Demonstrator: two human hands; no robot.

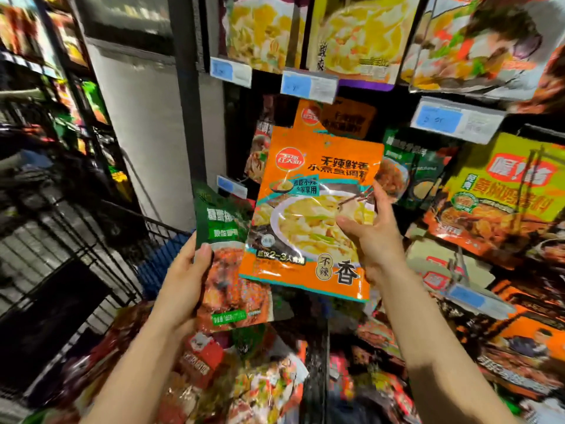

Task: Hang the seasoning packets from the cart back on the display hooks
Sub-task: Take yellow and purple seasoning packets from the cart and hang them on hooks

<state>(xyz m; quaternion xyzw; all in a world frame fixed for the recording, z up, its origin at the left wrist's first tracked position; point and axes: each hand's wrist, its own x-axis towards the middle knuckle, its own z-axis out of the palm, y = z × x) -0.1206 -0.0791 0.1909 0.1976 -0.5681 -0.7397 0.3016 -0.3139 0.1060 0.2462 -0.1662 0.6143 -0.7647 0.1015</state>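
My right hand [371, 237] grips the right edge of an orange seasoning packet [308, 194] with a picture of a pale fish dish, held upright in front of the display. Just behind its top hangs another orange packet [308, 116] of the same kind. My left hand [186, 283] holds a green-topped packet [226, 249] with a red meat picture, low and to the left, partly tucked behind the orange one. Below both hands the cart [159, 231] holds several more loose packets [244, 377].
Hanging packets fill the display wall ahead and to the right, with blue-and-white price tags [308, 85] on the hook ends. A yellow-green packet [501, 191] hangs at right. A grey pillar [137, 127] stands at left, with dark shelving and wire racks beyond it.
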